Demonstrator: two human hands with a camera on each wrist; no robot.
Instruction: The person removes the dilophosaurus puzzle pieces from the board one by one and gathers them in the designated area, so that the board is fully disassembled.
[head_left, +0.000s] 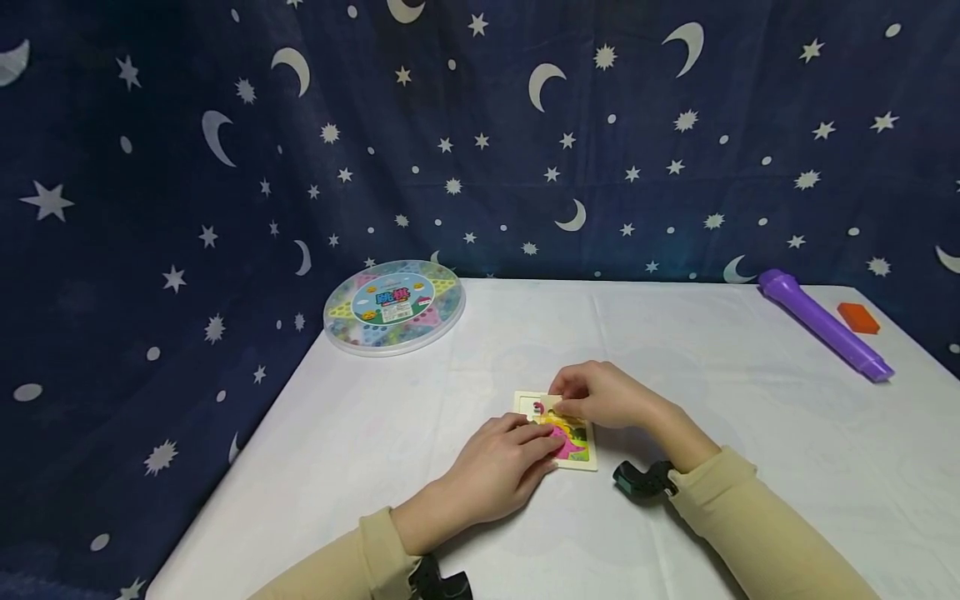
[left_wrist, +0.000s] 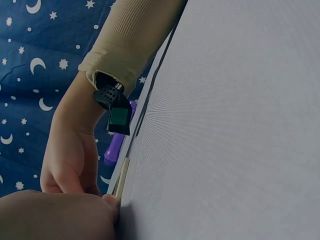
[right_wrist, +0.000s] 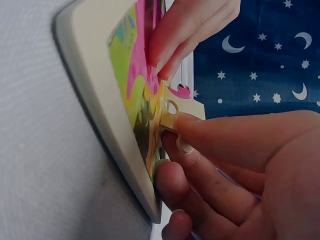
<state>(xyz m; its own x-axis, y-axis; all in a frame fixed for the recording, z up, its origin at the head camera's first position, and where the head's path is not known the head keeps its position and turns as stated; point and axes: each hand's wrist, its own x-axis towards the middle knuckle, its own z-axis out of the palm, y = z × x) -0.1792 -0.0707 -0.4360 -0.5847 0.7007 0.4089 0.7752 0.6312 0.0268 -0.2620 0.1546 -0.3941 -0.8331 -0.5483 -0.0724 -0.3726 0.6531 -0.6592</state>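
Note:
A small picture puzzle in a cream frame (head_left: 576,466) lies on the table in front of the person, its picture showing a pink animal on green and yellow. The left hand (head_left: 498,467) lies over the picture's left and lower part, fingers extended onto it. At the upper right of the frame, the right hand (head_left: 607,396) pinches a puzzle piece (right_wrist: 169,121) between thumb and fingers, tilted up at the picture's surface in the right wrist view. A pink bird-like head (right_wrist: 180,91) shows beside the piece. From the left wrist, the frame appears edge-on, mostly behind the left hand.
A round Chinese checkers box (head_left: 393,308) sits at the back left of the white table (head_left: 675,333). At the back right lie a purple stick-shaped object (head_left: 825,325) and an orange hexagon (head_left: 858,317). A dark star-and-moon curtain (head_left: 510,150) hangs behind the table and at its left.

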